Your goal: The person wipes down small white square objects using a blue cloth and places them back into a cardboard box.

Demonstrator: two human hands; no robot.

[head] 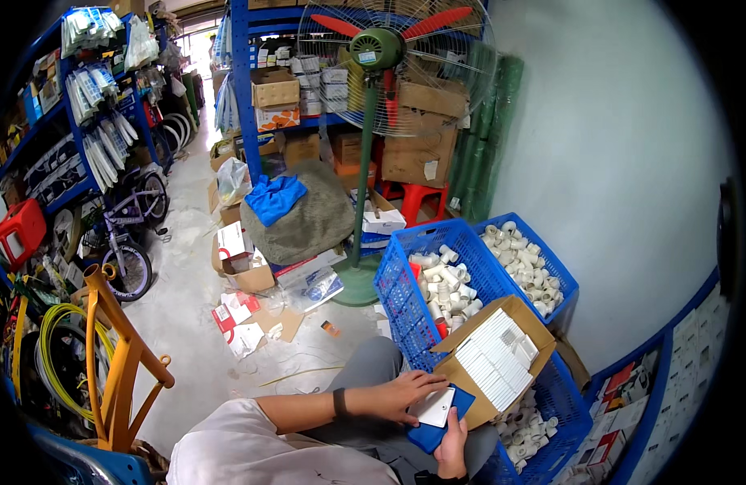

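Observation:
My right hand (453, 445) grips the lower edge of a blue flat case or box (430, 434), held over my lap. A white rectangular plate (434, 408) with a small dark hole near its corner lies on the blue piece. My left hand (406, 395) rests over the plate's upper left side, its fingers spread and touching it; the fingertips' hold is partly hidden. Just beyond my hands stands an open cardboard box (536, 335), tilted and packed with rows of thin white pieces (494, 357).
Blue plastic crates (403, 291) with white pipe fittings (448, 285) stand ahead and right. Further off are a green pedestal fan (368, 151), a grey cushion (312, 212) with a blue cloth, and cardboard scraps (282, 321) on the floor. An orange metal frame (121, 364) is at left.

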